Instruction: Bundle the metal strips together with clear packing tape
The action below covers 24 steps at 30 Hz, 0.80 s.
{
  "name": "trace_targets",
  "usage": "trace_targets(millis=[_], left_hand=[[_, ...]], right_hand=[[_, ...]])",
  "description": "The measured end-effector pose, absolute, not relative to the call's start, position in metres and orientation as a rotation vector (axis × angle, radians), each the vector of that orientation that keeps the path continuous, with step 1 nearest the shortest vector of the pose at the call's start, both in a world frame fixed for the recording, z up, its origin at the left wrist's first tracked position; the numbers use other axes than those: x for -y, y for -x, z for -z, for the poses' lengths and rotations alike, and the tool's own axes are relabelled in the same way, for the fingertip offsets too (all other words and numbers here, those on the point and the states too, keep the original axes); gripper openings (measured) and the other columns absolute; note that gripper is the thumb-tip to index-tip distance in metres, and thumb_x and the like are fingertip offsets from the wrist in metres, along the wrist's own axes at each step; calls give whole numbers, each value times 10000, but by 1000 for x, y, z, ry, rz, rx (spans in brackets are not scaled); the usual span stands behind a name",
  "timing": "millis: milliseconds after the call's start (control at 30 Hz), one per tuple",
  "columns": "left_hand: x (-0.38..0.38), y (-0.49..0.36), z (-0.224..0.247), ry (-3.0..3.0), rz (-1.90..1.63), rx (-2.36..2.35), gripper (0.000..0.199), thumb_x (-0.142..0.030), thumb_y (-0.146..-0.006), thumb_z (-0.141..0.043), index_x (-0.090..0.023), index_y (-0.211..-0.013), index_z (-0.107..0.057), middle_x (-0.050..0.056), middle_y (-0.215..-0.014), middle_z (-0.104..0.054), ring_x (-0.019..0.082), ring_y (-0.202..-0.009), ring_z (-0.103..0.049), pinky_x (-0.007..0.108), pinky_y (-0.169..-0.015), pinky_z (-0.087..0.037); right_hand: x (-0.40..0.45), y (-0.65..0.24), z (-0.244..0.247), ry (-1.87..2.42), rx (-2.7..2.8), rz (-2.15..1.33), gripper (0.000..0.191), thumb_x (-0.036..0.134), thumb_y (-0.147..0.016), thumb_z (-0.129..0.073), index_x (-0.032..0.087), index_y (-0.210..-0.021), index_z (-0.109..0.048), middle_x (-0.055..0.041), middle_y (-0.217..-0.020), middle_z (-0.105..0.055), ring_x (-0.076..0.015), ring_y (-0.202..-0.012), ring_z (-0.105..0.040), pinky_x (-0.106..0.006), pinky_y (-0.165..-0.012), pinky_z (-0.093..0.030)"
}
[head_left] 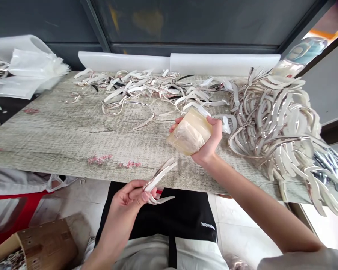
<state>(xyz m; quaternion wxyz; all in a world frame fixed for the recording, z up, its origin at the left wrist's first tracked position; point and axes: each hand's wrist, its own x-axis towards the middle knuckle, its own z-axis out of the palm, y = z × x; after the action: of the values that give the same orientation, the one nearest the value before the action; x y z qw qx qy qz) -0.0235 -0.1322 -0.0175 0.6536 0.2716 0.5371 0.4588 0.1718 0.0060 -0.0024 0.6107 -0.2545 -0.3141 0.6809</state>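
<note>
Fingers of your left hand pinch a curved silvery strip; those of your right hand grasp a translucent plastic packet above the wood-patterned tabletop. The pinched strip needs attention next.

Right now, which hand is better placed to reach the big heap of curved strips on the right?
Probably the right hand: it is over the table beside the heap, though it holds a translucent packet. The left hand sits below the table edge, gripping a film-covered metal strip.

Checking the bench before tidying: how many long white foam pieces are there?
2 foam pieces: one left of centre, one right of it, along the far edge of the table. Others could hide behind the heaped strips.
</note>
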Motion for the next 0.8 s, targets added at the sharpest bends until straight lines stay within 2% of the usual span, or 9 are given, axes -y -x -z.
trace_targets(millis=[133, 300, 400, 500, 633, 700, 800], left_hand=[[156, 11, 38, -625, -1048, -1283, 321, -423, -715, -814, -172, -870, -686, 41, -829, -763, 174, -860, -709, 214, -818, -537], [157, 0, 55, -730, -1109, -1301, 301, -470, -859, -651, -173, -822, -620, 51, -775, -754, 219, -943, -697, 287, -898, -505], [153, -5, 60, -790, -1098, -1243, 330, -464, -878, -625, -177, -730, -556, 46, -730, -739, 207, -832, -697, 289, -823, -514], [154, -7, 65, -783, -1113, -1125, 387, -471, -853, -656, -184, -664, -479, 29, -638, -701, 164, -626, -645, 254, -657, -506], [157, -5, 70, -733, -1190, -1064, 422, -478, -821, -690, -165, -622, -490, -11, -528, -576, 77, -451, -440, 181, -465, -345], [156, -5, 70, -697, -1207, -1049, 428, -463, -786, -733, -151, -606, -502, -16, -544, -542, 59, -458, -390, 173, -464, -309], [152, -6, 67, -625, -1233, -950, 446, -445, -769, -757, -146, -594, -476, -11, -548, -550, 66, -493, -437, 165, -495, -337]], right_hand=[[-4, -171, 3, 606, 727, -1578, 458, 564, -737, -337, 217, -846, -615, -94, -905, -645, -251, -793, -632, -456, -711, -540], [0, -168, 3, 673, 764, -1552, 454, 561, -727, -354, 213, -863, -612, -107, -913, -643, -269, -786, -636, -480, -716, -545], [2, -167, 3, 688, 756, -1576, 451, 554, -731, -353, 210, -869, -610, -109, -915, -645, -276, -799, -646, -479, -706, -545], [3, -166, 2, 684, 757, -1592, 438, 555, -735, -359, 217, -873, -601, -109, -924, -643, -278, -797, -648, -478, -689, -541], [2, -166, 1, 670, 751, -1598, 449, 558, -752, -340, 218, -878, -603, -106, -922, -643, -279, -796, -639, -479, -690, -538], [2, -167, 1, 658, 754, -1603, 449, 547, -754, -336, 214, -878, -611, -102, -920, -641, -278, -805, -637, -476, -697, -539], [1, -167, 2, 664, 765, -1603, 447, 542, -744, -336, 214, -870, -612, -104, -919, -634, -277, -797, -640, -486, -694, -536]])
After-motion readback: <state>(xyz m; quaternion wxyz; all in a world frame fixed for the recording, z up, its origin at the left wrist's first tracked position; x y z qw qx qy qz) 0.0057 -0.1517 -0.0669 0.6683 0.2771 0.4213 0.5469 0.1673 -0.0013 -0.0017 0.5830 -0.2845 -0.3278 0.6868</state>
